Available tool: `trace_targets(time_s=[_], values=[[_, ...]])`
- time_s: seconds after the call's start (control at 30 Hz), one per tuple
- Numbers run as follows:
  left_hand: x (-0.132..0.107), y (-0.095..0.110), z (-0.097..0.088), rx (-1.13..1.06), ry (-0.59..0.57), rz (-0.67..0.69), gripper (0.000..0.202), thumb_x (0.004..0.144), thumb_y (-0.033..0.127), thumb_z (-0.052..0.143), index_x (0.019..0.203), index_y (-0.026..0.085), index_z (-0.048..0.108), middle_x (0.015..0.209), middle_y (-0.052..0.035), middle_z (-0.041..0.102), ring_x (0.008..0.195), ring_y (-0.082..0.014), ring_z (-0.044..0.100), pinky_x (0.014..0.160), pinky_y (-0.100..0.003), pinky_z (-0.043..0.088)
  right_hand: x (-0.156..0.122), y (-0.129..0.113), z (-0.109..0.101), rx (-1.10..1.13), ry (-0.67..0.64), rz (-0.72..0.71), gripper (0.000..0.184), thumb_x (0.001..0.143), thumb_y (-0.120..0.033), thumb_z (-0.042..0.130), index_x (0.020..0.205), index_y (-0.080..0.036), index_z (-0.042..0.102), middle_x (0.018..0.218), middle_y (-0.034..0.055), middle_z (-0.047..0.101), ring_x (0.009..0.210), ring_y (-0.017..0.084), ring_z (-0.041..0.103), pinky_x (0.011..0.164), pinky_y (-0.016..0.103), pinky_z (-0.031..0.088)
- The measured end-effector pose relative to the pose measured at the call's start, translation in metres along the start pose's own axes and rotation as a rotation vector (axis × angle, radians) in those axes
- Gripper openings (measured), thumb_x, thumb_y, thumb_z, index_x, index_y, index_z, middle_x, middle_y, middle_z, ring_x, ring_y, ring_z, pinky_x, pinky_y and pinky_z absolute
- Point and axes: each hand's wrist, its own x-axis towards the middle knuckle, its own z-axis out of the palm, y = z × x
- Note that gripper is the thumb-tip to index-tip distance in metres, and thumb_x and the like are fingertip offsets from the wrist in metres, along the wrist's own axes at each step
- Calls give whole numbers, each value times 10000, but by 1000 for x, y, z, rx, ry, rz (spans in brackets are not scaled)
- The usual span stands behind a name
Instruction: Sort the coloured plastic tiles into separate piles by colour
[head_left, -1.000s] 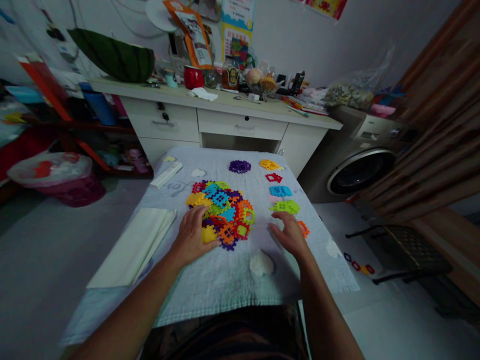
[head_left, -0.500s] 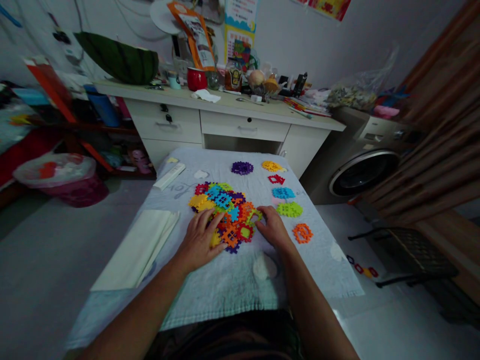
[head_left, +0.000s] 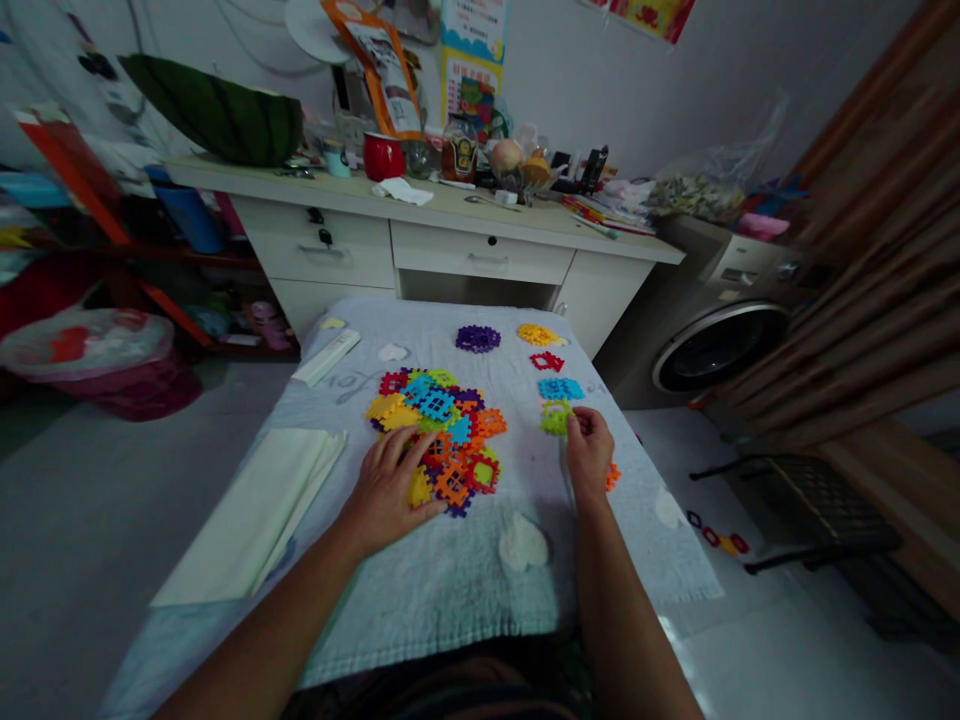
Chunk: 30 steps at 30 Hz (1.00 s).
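Note:
A mixed heap of notched plastic building tiles (head_left: 439,403) in several colours lies in the middle of the cloth-covered table. My left hand (head_left: 386,490) rests on the heap's near left edge, its fingers spread over yellow and orange tiles. My right hand (head_left: 590,450) pinches a lime green tile (head_left: 556,418) over the right side of the table, at the green pile, which the hand partly hides. Behind it sit a blue pile (head_left: 560,388), some red tiles (head_left: 547,362), a yellow pile (head_left: 537,334) and a purple pile (head_left: 478,339). Orange tiles (head_left: 613,476) show partly beside my right wrist.
A folded pale cloth (head_left: 244,520) and a long white box (head_left: 328,357) lie along the table's left side. Beyond the table stands a white cabinet (head_left: 330,250) with jars and a watermelon (head_left: 217,112) on top. A washing machine (head_left: 720,310) is at the right, a pink bin (head_left: 135,375) at the left.
My right hand has moved right, away from the heap, carrying a green tile to the green pile. My left hand stays on the heap. The view has shifted slightly.

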Motion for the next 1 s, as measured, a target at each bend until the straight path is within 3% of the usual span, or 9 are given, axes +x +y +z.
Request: trace_targets(time_s=[0.17,0.43,0.63,0.8,1.0], values=[[-1,-2,0,-37,15,-20,829,756,541,658,1473,300,320,1435,-123,384,1328,-351,357,1102,-542,302,15,6,-22,-84,120,22,294,761,-410,551,881,-157,641,747,52,640,678,182,569,659,294,453],[0,-5,1,-25,21,-10,747,797,551,610,1450,290,358,1411,-128,412,1315,-343,375,1088,-533,308,56,24,-51,-284,24,35,299,679,-427,590,768,-155,674,651,54,630,603,190,536,607,308,404],[0,-6,0,-23,35,-23,701,807,556,598,1420,276,403,1407,-128,421,1314,-337,380,1087,-522,314,67,50,-53,-343,26,98,290,654,-388,556,769,-150,675,677,66,643,630,212,560,616,319,406],[1,-5,-2,-28,41,-32,661,820,541,581,1403,274,422,1400,-126,422,1311,-332,385,1082,-520,321,61,65,-50,-421,28,57,309,672,-355,514,822,-145,685,765,106,682,710,238,588,686,345,430],[2,-5,-3,-25,52,-19,647,829,528,580,1395,258,418,1389,-136,425,1305,-327,390,1073,-516,327,58,63,-49,-432,86,-33,323,712,-326,479,847,-124,691,842,139,698,773,247,592,764,372,449]])
